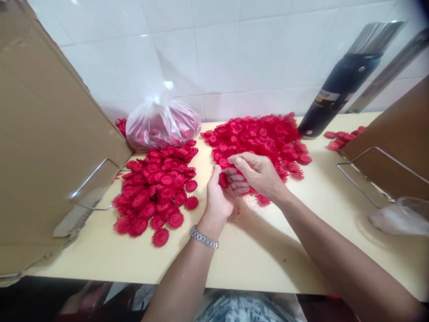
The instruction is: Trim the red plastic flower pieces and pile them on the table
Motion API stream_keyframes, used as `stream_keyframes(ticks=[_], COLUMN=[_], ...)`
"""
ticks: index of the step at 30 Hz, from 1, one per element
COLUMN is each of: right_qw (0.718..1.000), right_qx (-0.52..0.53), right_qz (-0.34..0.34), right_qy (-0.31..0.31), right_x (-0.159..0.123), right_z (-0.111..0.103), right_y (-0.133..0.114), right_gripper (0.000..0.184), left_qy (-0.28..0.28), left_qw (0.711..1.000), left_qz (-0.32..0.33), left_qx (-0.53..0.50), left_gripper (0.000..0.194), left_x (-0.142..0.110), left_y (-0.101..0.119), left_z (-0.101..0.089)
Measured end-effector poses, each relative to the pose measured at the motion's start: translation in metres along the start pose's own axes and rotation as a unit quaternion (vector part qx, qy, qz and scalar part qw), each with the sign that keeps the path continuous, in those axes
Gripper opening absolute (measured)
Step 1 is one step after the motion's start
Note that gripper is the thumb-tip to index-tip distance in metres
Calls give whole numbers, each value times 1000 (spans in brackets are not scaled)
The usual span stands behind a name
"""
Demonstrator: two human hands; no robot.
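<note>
My left hand [219,194], with a metal watch [203,237] on the wrist, is curled with the palm up. A red fringed rosette [223,180] shows between its thumb and fingers. Just above and to the right, my right hand [259,172] has thumb and forefinger pinched together; whatever lies between those fingertips is too small to make out. Behind both hands spreads a large pile of red rosettes [261,132]. Another heap of red rosettes [157,188] lies to the left of my left hand, flat round pieces with toothed edges.
A tied clear plastic bag [162,123] of red pieces stands against the tiled wall. A dark bottle [338,89] is at the back right. Cardboard sheets [50,134] with wire stands [355,167] flank the yellow table [254,264]. A plastic cup [402,217] sits at right.
</note>
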State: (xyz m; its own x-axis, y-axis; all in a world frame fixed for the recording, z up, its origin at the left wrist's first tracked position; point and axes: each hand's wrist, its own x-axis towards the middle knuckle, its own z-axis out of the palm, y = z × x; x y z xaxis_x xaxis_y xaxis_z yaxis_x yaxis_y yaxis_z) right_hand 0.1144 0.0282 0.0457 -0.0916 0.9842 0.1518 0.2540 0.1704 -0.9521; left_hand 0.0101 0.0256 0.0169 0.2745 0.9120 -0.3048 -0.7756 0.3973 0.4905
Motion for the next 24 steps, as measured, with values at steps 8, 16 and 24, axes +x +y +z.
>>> stream_keyframes(ticks=[8,16,24], right_qw=[965,907,746], right_qx=[-171,-364,-614], right_qz=[-201,-210,-103], right_qy=[11,21,236], right_x=[-17,-33,-117], right_z=[-6,-27,-145], right_y=[21,19,30], right_gripper=[14,19,37], left_qy=[-34,-39,78], left_qw=[999,984,981], left_qz=[6,28,10], left_qx=[-4,170,178], left_gripper=[35,22,24], left_x=[-3,-8,-1], left_y=[-8,-11,-4], left_z=[6,11,15])
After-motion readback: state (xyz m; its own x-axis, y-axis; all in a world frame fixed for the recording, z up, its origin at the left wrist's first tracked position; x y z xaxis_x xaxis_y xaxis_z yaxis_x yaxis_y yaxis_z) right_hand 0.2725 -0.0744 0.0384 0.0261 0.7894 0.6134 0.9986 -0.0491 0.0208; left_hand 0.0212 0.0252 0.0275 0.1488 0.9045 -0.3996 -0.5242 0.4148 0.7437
